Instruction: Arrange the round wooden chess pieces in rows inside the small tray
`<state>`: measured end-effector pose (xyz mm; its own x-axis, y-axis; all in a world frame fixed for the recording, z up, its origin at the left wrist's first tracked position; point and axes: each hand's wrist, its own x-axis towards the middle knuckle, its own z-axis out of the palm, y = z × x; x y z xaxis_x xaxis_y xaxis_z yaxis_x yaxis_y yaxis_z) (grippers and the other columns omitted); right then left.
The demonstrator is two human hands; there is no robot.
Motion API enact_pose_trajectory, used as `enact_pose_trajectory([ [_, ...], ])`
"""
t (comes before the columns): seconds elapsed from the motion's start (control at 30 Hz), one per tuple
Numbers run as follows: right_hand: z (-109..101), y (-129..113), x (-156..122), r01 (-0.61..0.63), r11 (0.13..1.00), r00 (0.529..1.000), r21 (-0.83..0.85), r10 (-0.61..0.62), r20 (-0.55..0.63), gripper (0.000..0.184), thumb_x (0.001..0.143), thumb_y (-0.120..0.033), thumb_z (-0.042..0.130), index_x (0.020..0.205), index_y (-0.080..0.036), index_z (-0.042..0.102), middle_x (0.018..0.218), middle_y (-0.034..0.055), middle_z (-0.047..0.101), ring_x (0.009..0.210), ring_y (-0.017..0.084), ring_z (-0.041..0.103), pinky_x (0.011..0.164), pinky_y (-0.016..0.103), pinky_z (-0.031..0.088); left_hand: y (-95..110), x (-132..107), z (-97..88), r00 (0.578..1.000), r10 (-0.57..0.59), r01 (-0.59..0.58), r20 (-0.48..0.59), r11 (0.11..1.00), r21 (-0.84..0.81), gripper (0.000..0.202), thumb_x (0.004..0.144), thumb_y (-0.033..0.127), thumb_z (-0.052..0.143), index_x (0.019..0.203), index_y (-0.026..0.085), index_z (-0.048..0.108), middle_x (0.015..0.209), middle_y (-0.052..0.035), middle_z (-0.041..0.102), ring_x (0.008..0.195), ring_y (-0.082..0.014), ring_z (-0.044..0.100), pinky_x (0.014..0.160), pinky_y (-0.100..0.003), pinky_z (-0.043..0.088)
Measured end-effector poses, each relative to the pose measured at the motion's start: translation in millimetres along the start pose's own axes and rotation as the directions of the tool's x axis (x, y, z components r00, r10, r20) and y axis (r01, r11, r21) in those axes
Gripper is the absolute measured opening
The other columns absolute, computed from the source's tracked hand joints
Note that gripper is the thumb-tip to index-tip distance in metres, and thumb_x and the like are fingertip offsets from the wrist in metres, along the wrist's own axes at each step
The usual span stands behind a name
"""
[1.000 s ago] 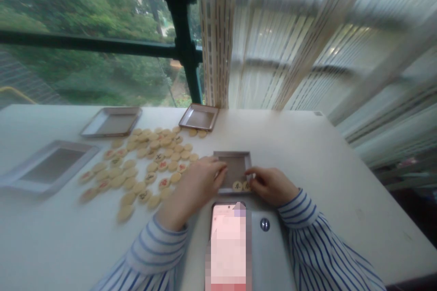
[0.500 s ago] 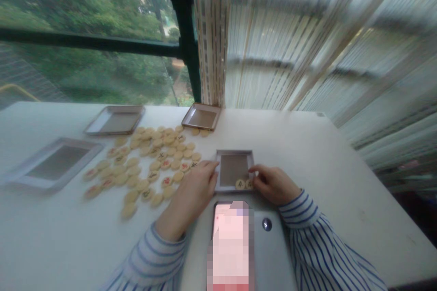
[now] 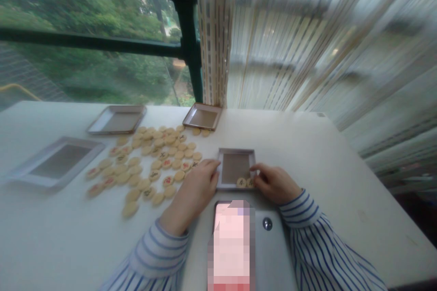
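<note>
A small shallow box tray [image 3: 235, 150] with a brown bottom stands before me. Two round wooden chess pieces [image 3: 241, 183] with black characters lie in its near right corner. My left hand [image 3: 200, 182] is closed at the tray's left wall, its fingertips pinching the rim. At the right wall, my right hand [image 3: 277, 184] has its fingers curled, with the index finger on the edge; it partly covers the second piece. Many loose wooden chess pieces [image 3: 167, 181] are spread left of the tray, some face up with red or black characters, others showing blank tops.
Three more shallow trays stand farther off: one at far left [image 3: 20, 176], one at back left [image 3: 134, 129], one at back centre [image 3: 214, 120]. A phone [image 3: 230, 245], partly blurred out, lies close in front, on or beside a silver-grey flat object [image 3: 273, 254]. Window and curtain border the table.
The view has shifted very slightly. Both hands stay at the tray's sides, and the two pieces inside keep their corner.
</note>
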<state>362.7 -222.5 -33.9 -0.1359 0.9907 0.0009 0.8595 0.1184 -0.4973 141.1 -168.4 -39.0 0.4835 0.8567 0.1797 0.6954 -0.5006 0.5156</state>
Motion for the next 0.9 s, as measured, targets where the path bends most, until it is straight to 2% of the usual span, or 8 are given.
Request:
enact_pose_trajectory([
  [0.33,-2,1,-1,0.006,1.000,1.000,0.007,-0.006,-0.018,0.030,0.079,-0.025,0.044,0.106,-0.021,0.057,0.055,-0.0033,0.056,0.048,0.010,0.046,0.051,0.020,0.032,5,-5,-7.7,0.999,-0.002,0.003,-0.037,1.000,0.022,0.030,0.083,0.020,0.040,0.108,0.017,0.057,0.105,-0.0075,0.060,0.093,-0.0195,0.058,0.085,-0.033,0.044],
  [0.63,-1,2,1,0.001,0.998,0.986,0.063,0.010,-0.169,0.025,0.081,-0.030,0.044,0.095,-0.019,0.061,0.054,-0.0030,0.055,0.047,0.009,0.045,0.050,0.021,0.033,11,-28,-29.5,0.994,-0.018,0.023,-0.107,0.999,0.045,0.027,0.084,0.028,0.043,0.105,0.019,0.058,0.089,-0.0048,0.066,0.070,-0.0154,0.060,0.072,-0.030,0.046],
  [0.9,-8,-7,5,0.094,0.985,0.961,0.142,-0.053,-0.272,0.021,0.080,-0.029,0.047,0.089,-0.017,0.061,0.059,-0.0016,0.056,0.050,0.009,0.047,0.052,0.021,0.038,-7,-48,-53.8,0.978,-0.121,0.134,-0.168,0.989,0.064,0.028,0.083,0.035,0.044,0.103,0.022,0.059,0.092,-0.0030,0.065,0.080,-0.0167,0.060,0.072,-0.028,0.046],
])
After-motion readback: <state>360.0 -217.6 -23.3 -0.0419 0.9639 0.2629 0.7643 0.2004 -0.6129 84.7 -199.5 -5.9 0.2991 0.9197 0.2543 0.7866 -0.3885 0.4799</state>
